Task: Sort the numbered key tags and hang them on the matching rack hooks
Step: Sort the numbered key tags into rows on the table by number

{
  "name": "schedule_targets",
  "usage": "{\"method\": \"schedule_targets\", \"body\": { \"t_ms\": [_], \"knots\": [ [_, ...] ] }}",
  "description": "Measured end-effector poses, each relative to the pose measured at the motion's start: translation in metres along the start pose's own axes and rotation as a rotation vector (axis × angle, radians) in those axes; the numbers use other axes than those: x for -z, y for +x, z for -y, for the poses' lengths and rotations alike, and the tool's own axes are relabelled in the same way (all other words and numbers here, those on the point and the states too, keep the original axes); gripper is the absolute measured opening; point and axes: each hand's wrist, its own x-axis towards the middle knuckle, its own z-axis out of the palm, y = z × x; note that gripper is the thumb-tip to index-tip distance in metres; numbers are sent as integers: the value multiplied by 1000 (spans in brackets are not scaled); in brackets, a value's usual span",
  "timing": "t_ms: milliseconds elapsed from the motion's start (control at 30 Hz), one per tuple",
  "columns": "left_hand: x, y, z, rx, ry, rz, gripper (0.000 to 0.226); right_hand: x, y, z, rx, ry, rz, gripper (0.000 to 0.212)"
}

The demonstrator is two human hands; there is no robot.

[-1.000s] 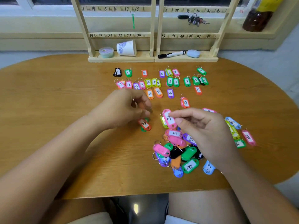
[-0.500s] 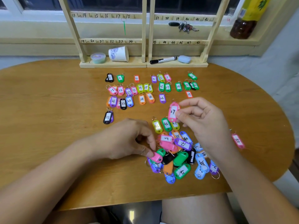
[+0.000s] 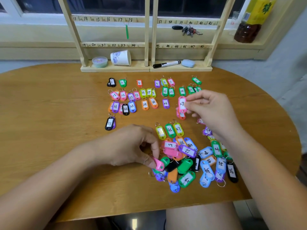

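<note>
Coloured numbered key tags lie in sorted rows (image 3: pixel 142 93) on the wooden table (image 3: pixel 49 113), from 1 at the back left to 31 lower down. An unsorted pile of tags (image 3: pixel 191 161) sits near the front. My right hand (image 3: pixel 211 112) pinches a pink tag marked 27 (image 3: pixel 182 104) upright, just over an orange tag at the right end of the third row. My left hand (image 3: pixel 131 146) grips a pink tag (image 3: pixel 158 164) at the pile's left edge. The wooden rack (image 3: pixel 147 45) with numbered hooks stands at the back; one green tag (image 3: pixel 127 31) hangs near hook 18.
On the rack's base sit a small tub (image 3: pixel 99 61), a tipped paper cup (image 3: pixel 121 57), a black marker (image 3: pixel 166 64) and a blue eraser (image 3: pixel 188 63). A bunch of keys (image 3: pixel 187 30) lies on the sill behind; a bottle (image 3: pixel 250 22) stands at the right.
My right hand carried the pink 27 tag away from the pile up to the third row. My left hand dropped to the pile's left edge and took hold of a pink tag.
</note>
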Motion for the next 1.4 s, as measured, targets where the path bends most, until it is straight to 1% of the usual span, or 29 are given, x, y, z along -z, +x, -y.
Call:
{"method": "schedule_targets", "body": {
  "t_ms": [133, 233, 367, 467, 567, 667, 733, 800, 933, 1033, 1100, 1200, 1300, 1400],
  "knots": [
    [5, -2, 0, 19, -97, 19, 20, -8, 33, 6, 0, -101, -18, 13],
    [12, -3, -2, 23, -248, 14, 15, -16, 59, 1, -16, -233, -29, 12],
    [21, 2, 0, 23, -335, -121, 17, -25, 80, -9, -57, -358, 2, 13],
    [24, 7, 4, 45, -450, -200, 14, -31, 86, -14, -59, -439, -2, 10],
    [22, 7, 9, 33, -480, -254, 6, -32, 85, -16, -36, -527, -8, 9],
    [16, 6, 14, -4, -408, -361, 15, -32, 76, -11, 32, -645, 0, 11],
    [13, 6, 15, -42, -352, -444, 17, -31, 60, -3, 108, -673, 7, 13],
    [13, 6, 15, -104, -319, -504, 16, -31, 38, 7, 138, -574, 86, 16],
    [10, 7, 14, -200, -266, -640, 18, -32, -8, 29, 25, -213, 395, 11],
    [6, 8, 14, -181, -283, -726, 24, -31, -24, 31, -16, -80, 488, 16],
    [3, 8, 12, -172, -282, -740, 25, -32, -29, 28, -43, 10, 503, 18],
    [2, 9, 9, -173, -275, -738, 27, -34, -33, 20, -27, 55, 478, 13],
    [1, 9, 10, -181, -354, -743, 23, -32, -35, 16, -12, 87, 430, 8],
    [-3, 10, 8, -105, -390, -722, 25, -26, -26, 13, 12, 55, 336, 6]
  ]
}}
